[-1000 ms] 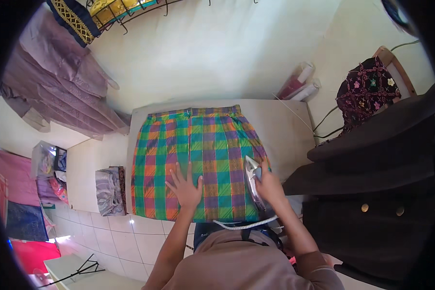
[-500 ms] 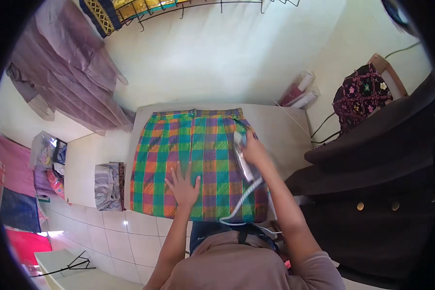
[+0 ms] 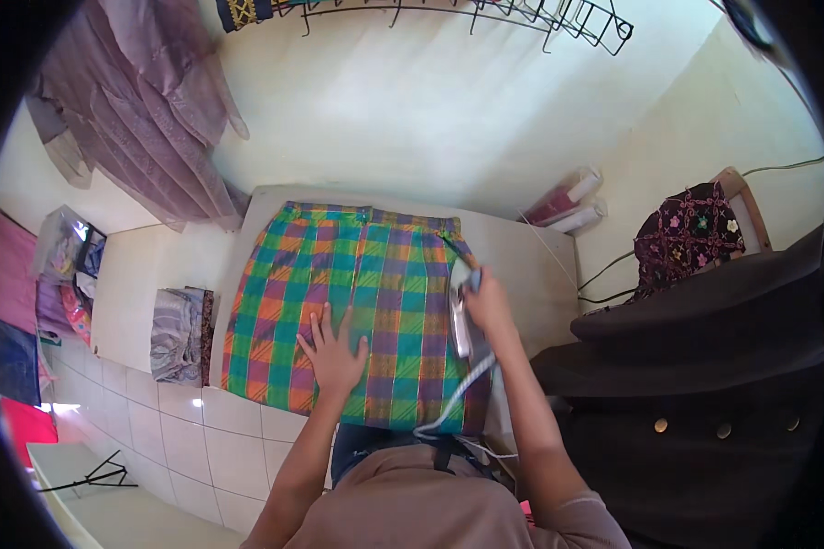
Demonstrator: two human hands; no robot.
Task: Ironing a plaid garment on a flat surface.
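Note:
A plaid skirt [image 3: 384,302] in green, orange and purple lies spread flat on a padded table [image 3: 526,265], its waistband toward the wall. My left hand [image 3: 336,357] rests flat on its lower middle, fingers spread. My right hand [image 3: 487,302] is closed round the handle of a clothes iron [image 3: 460,325], which sits on the skirt along its right side. From the iron a pale cord [image 3: 453,398] curves back over the hem toward my waist. The iron's underside is hidden.
Folded grey cloth [image 3: 178,339] lies left of the table. A dark coat [image 3: 687,384] with gold buttons hangs close on the right. Clear-wrapped rolls [image 3: 572,201] stand at the far right corner. Mauve sheer fabric [image 3: 156,110] hangs at the left, and a black wire rack [image 3: 522,23] is on the wall.
The iron has slid a little down the right side of the skirt, toward me, with my right hand on it. My left hand stays flat. The whole view has shifted slightly.

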